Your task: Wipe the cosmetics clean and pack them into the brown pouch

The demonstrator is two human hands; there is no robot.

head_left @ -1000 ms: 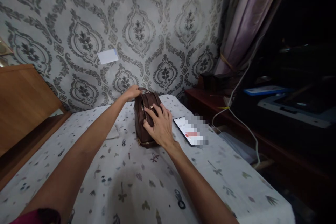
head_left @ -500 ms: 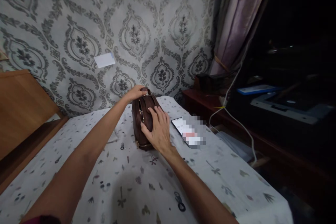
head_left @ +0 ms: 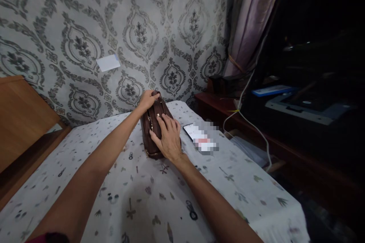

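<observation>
A dark brown handbag [head_left: 156, 142] with gold-toned zippers lies on the patterned bed sheet, its long side pointing away from me. My left hand [head_left: 148, 99] is at the bag's far end, its fingers curled around the edge near the handle; some fingertips are hidden. My right hand [head_left: 169, 136] rests on top of the bag with the thumb spread away from the fingers. The thumb is near a zipper line on the left. Just right of the bag lies a phone [head_left: 188, 131] with a lit, partly blurred screen.
A wooden headboard-like panel [head_left: 25, 114] stands at the left. Patterned wallpaper with a white card [head_left: 108, 63] is behind the bed. On the right are a dark red shelf [head_left: 207, 100], a hanging white cable [head_left: 261, 131], a blue-edged flat item [head_left: 272, 90] and a tied curtain [head_left: 248, 26].
The view has shifted slightly. My left hand has moved a little over the bag's far end, and the bag's top has tilted slightly. My right hand stays on the bag.
</observation>
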